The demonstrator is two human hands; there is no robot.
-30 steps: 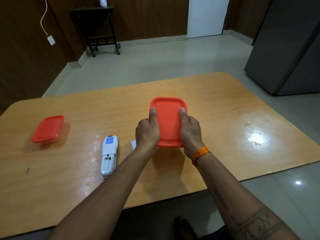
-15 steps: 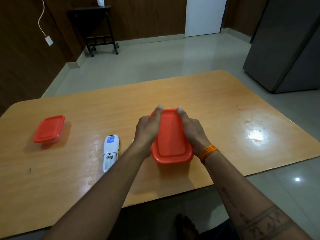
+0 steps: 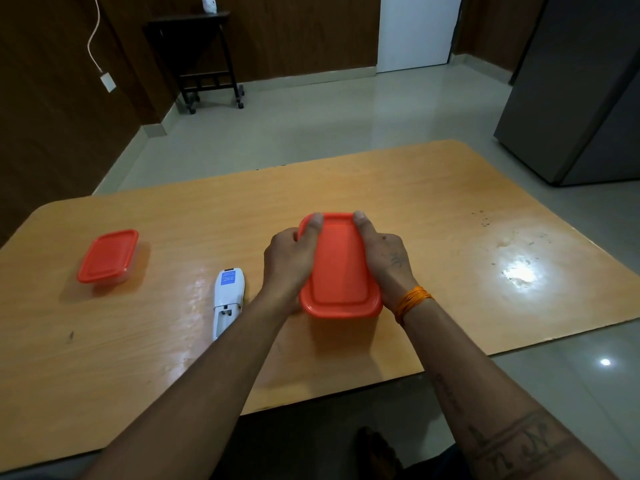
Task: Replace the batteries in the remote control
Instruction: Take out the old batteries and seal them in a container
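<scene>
A small container with an orange lid (image 3: pixel 339 268) is in the middle of the wooden table (image 3: pixel 433 209). My left hand (image 3: pixel 289 261) grips its left side and my right hand (image 3: pixel 384 258) grips its right side, with both thumbs lying on the lid's far corners. The white remote control (image 3: pixel 228 299) lies face down just left of my left forearm, its battery compartment open at the near end. What is inside the container is hidden by the lid.
A second orange-lidded container (image 3: pixel 108 256) sits at the table's left. A grey cabinet (image 3: pixel 575 88) stands off the table's far right corner, and a dark side table (image 3: pixel 194 53) stands by the far wall.
Both hands have drawn the orange-lidded container nearer to me. Their grip has slid further along its sides, with the thumbs now at the lid's far corners.
</scene>
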